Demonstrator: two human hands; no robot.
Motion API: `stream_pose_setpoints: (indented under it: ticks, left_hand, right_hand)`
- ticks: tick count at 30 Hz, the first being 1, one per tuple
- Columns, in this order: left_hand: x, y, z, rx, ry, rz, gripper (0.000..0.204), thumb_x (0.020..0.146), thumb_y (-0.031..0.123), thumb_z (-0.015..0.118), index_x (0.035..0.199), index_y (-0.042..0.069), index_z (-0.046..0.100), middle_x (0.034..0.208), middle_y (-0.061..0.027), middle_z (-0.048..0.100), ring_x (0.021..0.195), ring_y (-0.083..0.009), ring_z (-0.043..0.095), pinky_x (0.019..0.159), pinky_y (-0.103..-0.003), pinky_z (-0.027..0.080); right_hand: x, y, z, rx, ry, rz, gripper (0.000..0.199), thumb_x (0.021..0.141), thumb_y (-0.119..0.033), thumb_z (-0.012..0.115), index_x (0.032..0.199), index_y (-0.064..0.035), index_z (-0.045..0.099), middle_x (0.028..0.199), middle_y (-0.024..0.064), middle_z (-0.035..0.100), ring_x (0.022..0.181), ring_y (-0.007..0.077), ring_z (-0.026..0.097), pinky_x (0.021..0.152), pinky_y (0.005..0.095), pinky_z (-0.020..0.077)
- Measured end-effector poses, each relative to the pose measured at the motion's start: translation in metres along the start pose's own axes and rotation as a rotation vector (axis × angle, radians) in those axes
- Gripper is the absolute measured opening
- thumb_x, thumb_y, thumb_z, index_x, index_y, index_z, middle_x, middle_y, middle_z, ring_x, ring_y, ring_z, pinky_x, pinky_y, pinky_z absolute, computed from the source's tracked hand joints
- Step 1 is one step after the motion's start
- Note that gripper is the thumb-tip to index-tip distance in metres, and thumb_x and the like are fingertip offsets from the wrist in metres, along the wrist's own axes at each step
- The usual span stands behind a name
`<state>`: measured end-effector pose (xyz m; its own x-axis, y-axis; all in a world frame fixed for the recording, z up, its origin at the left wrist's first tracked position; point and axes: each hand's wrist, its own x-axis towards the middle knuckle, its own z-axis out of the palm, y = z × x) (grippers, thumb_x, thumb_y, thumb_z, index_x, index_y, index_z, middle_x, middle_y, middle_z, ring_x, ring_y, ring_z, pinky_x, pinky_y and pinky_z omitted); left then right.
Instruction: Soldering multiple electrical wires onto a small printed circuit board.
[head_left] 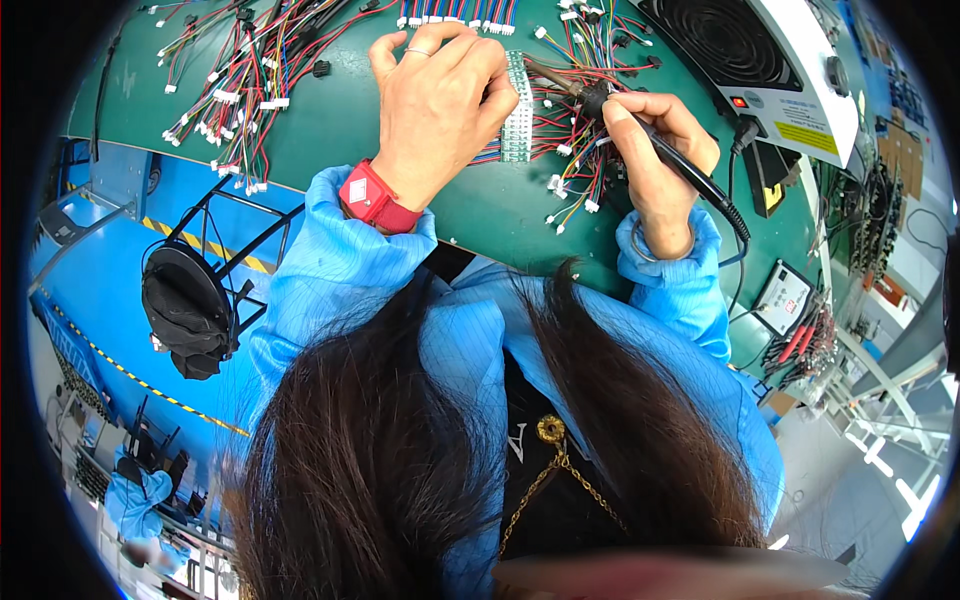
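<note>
Head view: the right hand [662, 165] is gripping the soldering iron [596, 99] like a pen, presumably for fine control, its tip pointing toward the pale board strip [517, 120], which is lying on the green desk [340, 120] between both hands. The left hand [440, 108] is curling beside it, perhaps for steadying; whether it's pinching anything, I cannot tell.

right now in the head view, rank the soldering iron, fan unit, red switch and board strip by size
1. Fan unit
2. Soldering iron, longer than the strip though partly hidden
3. Board strip
4. Red switch
</note>
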<state>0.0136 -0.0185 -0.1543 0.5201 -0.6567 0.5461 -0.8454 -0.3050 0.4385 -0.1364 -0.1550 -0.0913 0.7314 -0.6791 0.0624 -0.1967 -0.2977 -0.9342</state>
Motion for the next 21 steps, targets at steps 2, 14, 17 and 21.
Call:
stream_pose_setpoints:
  ticks: [2,14,17,21]
  left_hand:
    - [-0.0005,-0.0010,-0.0001,-0.055,0.024,-0.027,0.011,0.076,0.013,0.072,0.078,0.016,0.062,0.086,0.0092,0.069,0.105,-0.0178,0.062,0.095,-0.041,0.032]
    - [-0.0001,-0.0059,0.0041,-0.072,0.071,0.030,0.010,0.073,0.016,0.071,0.075,0.015,0.062,0.082,0.0006,0.066,0.098,-0.0200,0.061,0.089,-0.047,0.035]
    - [-0.0005,-0.0053,0.0039,-0.068,0.070,0.030,0.010,0.073,0.016,0.071,0.075,0.015,0.061,0.080,0.0009,0.065,0.098,-0.0195,0.061,0.089,-0.047,0.035]
    - [-0.0006,-0.0051,0.0037,-0.069,0.065,0.029,0.010,0.073,0.016,0.071,0.075,0.016,0.061,0.078,0.0014,0.065,0.098,-0.0191,0.061,0.089,-0.047,0.035]
  right_hand:
    - [-0.0006,0.0022,-0.0029,0.013,0.021,-0.016,0.014,0.085,-0.004,0.073,0.095,0.0055,0.069,0.078,0.0058,0.069,0.069,0.0066,0.062,0.063,0.0198,0.0490]
    - [-0.0021,0.0019,-0.0040,0.031,0.020,-0.006,0.016,0.085,-0.007,0.074,0.094,0.0053,0.070,0.078,0.0053,0.070,0.069,0.0062,0.061,0.063,0.0207,0.0489]
    - [-0.0020,0.0033,-0.0044,0.026,0.018,0.007,0.016,0.085,-0.007,0.074,0.094,0.0054,0.070,0.078,0.0054,0.070,0.070,0.0063,0.061,0.063,0.0207,0.0489]
    - [-0.0026,0.0022,-0.0031,0.047,0.024,0.021,0.016,0.084,-0.007,0.074,0.094,0.0054,0.069,0.078,0.0053,0.070,0.069,0.0062,0.061,0.063,0.0207,0.0488]
